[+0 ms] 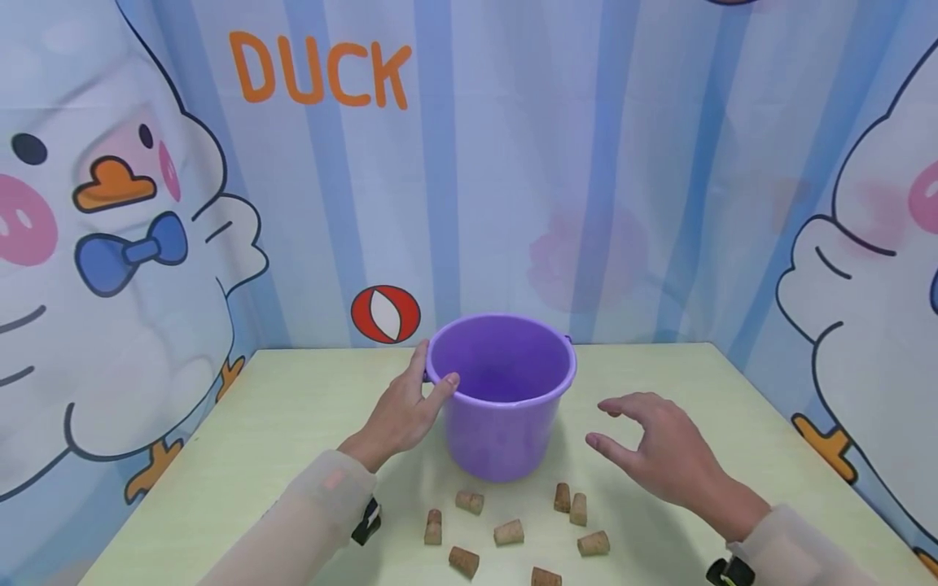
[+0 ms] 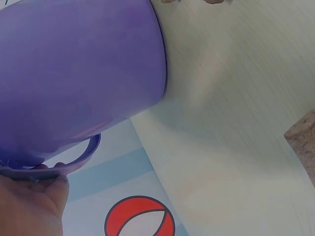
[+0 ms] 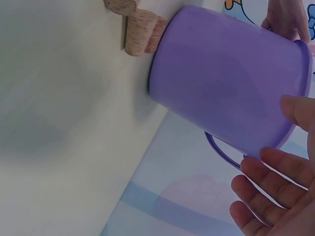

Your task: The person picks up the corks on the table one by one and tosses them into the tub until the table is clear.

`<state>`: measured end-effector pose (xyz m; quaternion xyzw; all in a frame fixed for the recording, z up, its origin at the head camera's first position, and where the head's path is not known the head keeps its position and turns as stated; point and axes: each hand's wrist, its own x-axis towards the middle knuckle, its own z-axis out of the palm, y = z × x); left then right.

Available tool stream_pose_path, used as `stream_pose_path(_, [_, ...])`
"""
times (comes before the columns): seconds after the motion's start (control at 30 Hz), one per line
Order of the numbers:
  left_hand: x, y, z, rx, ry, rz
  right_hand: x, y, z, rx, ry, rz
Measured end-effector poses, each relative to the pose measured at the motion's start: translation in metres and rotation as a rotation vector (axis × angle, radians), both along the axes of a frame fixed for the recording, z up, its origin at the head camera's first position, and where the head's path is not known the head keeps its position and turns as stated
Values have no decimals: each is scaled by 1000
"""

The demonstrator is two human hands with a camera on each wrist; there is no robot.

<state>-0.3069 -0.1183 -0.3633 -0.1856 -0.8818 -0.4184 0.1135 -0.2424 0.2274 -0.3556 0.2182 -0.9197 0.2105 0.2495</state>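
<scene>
A purple bucket (image 1: 498, 443) stands upright on the pale table, its mouth facing up. My left hand (image 1: 399, 413) grips its left rim, thumb over the edge and fingers along the outside. Its handle (image 2: 81, 161) hangs down behind, beside the left fingers in the left wrist view. To the right of the bucket, my right hand (image 1: 663, 452) hovers with thumb and fingers spread, holding nothing. Several corks lie in front of the bucket, among them a light cork (image 1: 509, 533), a dark cork (image 1: 562, 497) and one cork (image 1: 433, 526) at the left.
The pale table (image 1: 308, 407) ends at a striped curtain (image 1: 506, 163) printed with ducks and a red ball. More corks lie near the front, such as one cork (image 1: 464, 561) and another cork (image 1: 545, 577) at the bottom of the head view.
</scene>
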Motion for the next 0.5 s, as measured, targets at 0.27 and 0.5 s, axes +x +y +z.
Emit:
stream_pose_path(0.27, [0,0,0,-4,0,1,2,-3,-14,0,-39,3])
stream_pose_path(0.5, [-1,0,0,-2,-4,5,3,-5,-25,-3,-80,27])
